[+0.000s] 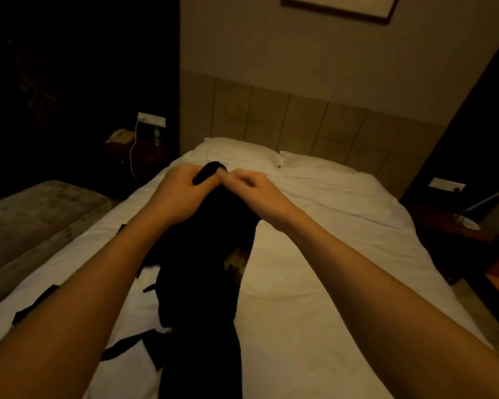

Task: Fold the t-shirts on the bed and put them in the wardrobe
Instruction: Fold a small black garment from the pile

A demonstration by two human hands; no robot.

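Observation:
A black t-shirt (205, 254) hangs in a long bunched strip from my two hands down toward the near edge of the white bed (314, 269). My left hand (182, 188) grips a rolled fold of its top edge, fingers curled round the cloth. My right hand (257, 187) pinches the same top edge just to the right; it is blurred. More dark cloth (35, 306) lies on the sheet under my left forearm. A pale print shows on the shirt at mid-height. The wardrobe is not in view.
Two white pillows (242, 152) lie at the padded headboard (300, 122). A dark nightstand (139, 151) with a phone, bottle and hanging cable stands at the left. A brownish bench (35, 223) runs along the bed's left side. A second nightstand (455, 223) with a lamp is at right.

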